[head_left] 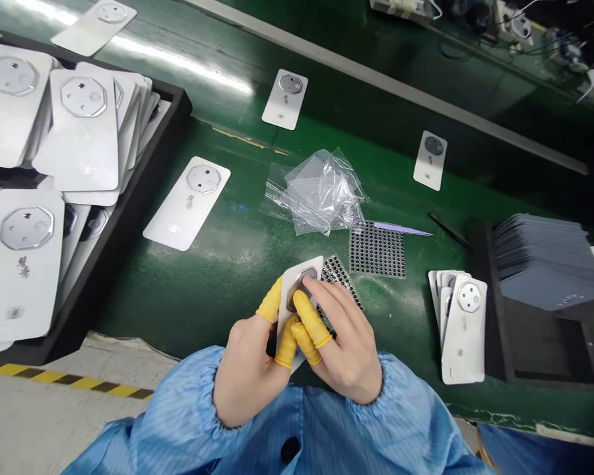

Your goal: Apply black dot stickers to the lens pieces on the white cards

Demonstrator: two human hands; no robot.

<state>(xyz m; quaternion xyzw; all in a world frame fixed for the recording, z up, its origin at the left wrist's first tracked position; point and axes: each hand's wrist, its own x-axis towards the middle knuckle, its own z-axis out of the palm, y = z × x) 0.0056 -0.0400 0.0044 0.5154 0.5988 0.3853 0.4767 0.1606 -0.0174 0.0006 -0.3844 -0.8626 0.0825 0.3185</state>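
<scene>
A white phone back cover (pixel 284 284) with a dark camera ring near its top is tilted up in front of my body. My left hand (pixel 250 369) grips it along the left side, thumb and finger in yellow finger cots. My right hand (pixel 349 336) is closed against the camera ring, its yellow-cotted fingers bent over the cover; anything small between those fingertips is hidden. Just behind the right hand lies a sheet of small black dots (pixel 337 270), partly covered by the fingers. Beyond it rests a second dotted sheet (pixel 377 252) with purple tweezers (pixel 400 229) across its top edge.
Crumpled clear plastic bags (pixel 321 191) lie ahead. At left, a black tray (pixel 171 125) holds many white covers; a loose cover (pixel 188 204) lies beside it. At right are stacked covers (pixel 464 330) and a black box (pixel 539 336) with grey sheets (pixel 547 264). Dark tweezers (pixel 448 229) lie near it.
</scene>
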